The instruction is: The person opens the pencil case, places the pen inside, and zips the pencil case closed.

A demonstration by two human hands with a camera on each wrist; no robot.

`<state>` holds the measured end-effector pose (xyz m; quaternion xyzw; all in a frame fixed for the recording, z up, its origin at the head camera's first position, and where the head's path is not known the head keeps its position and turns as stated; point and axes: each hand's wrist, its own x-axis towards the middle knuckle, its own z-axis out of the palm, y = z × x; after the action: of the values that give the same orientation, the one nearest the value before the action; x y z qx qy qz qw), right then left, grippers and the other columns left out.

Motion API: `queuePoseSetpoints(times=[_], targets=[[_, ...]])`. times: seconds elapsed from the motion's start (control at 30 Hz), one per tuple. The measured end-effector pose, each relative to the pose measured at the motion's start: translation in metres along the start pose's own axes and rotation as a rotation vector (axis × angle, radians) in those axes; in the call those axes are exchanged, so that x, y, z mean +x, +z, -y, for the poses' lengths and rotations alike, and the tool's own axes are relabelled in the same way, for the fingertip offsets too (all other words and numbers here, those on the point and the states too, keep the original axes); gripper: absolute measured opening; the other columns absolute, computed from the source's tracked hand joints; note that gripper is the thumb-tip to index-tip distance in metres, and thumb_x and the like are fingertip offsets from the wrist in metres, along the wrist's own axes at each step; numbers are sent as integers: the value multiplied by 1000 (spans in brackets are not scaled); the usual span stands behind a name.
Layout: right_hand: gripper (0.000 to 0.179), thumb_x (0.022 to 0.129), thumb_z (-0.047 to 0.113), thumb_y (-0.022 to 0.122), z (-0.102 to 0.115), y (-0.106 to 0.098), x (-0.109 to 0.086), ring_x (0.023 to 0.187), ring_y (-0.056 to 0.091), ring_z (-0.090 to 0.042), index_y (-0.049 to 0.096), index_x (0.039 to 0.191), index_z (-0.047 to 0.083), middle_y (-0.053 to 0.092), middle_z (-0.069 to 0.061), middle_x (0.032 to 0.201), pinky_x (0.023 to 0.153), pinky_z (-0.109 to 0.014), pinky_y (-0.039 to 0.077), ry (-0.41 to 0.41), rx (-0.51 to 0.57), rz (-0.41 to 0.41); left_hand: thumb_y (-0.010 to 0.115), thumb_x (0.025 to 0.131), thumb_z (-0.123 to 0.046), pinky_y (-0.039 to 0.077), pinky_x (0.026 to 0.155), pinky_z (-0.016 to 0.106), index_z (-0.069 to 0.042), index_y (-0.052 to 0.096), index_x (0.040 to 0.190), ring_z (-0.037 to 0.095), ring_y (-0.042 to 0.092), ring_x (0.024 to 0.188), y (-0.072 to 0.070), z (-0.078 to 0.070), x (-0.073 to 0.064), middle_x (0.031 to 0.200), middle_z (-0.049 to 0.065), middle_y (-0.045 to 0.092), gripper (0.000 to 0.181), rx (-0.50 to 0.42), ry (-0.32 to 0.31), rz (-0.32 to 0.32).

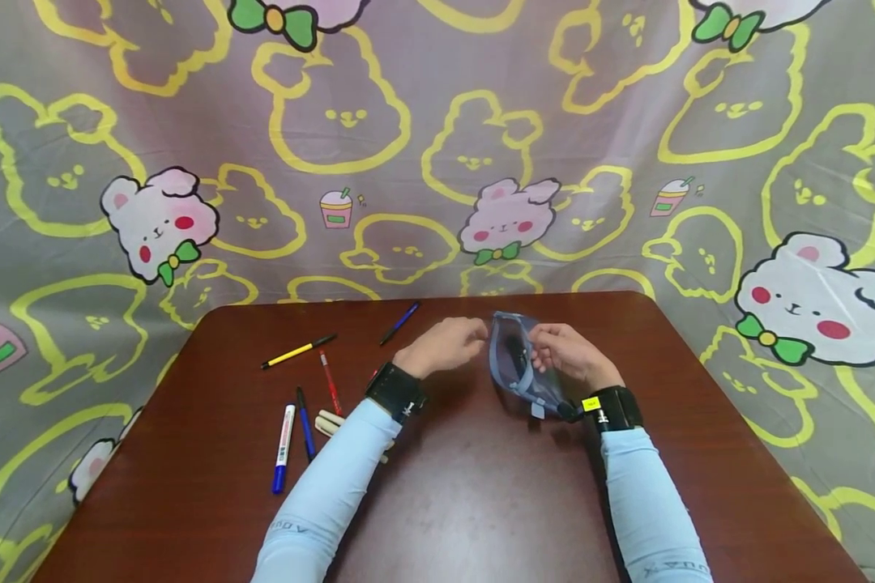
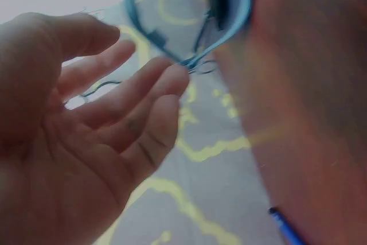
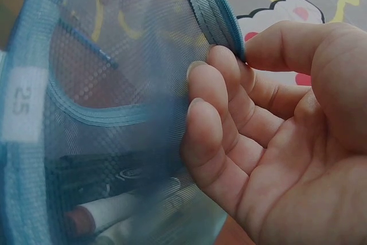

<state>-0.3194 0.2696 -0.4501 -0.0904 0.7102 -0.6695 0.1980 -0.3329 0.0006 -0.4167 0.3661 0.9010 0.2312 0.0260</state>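
While the right hand (image 1: 567,353) pinches a pouch (image 1: 522,376), the left (image 1: 445,346) perhaps touches it.

Ok so your pouch (image 1: 513,350) sits between your hands, over the far part of the table (image 1: 474,486), with some stuff (image 3: 109,213) inside. Your right hand (image 1: 570,354) is on its right rim; your left hand (image 1: 445,346) is by its left end, can't tell if touching. All the loose bits are on your left: back pen (image 1: 399,323) near the far edge, second pen (image 1: 299,351) left of it, third pen (image 1: 331,384) before that, then fourth pen (image 1: 305,423), with the marker (image 1: 284,448) just left. Curtain (image 1: 423,81) hangs behind everything.
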Motion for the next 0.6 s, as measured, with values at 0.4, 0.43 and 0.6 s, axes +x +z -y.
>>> queuePoseSetpoints(times=[0.4,0.43,0.6], targets=[[20,102,15,49,-7,0,4,63,59,-17,55,102,-4,57,-6,75,60,-26,54,-1,26,0,55,99,-34,51,85,35,-16,62,124,12,62,98,-43,-1,-51,118,-2,67,31,31,-146,116],[19,102,16,50,-10,-1,6,63,59,-17,56,100,-2,57,-6,75,60,-26,54,-8,20,-6,55,99,-35,51,85,35,-16,62,124,12,62,98,-45,0,-54,118,-2,67,32,33,-157,112],[22,102,20,52,-12,-1,9,63,60,-16,56,101,-1,57,-6,76,59,-25,54,-21,-3,-4,55,99,-34,51,82,36,-16,62,123,13,61,93,-52,4,-69,114,-1,67,31,33,-211,97]])
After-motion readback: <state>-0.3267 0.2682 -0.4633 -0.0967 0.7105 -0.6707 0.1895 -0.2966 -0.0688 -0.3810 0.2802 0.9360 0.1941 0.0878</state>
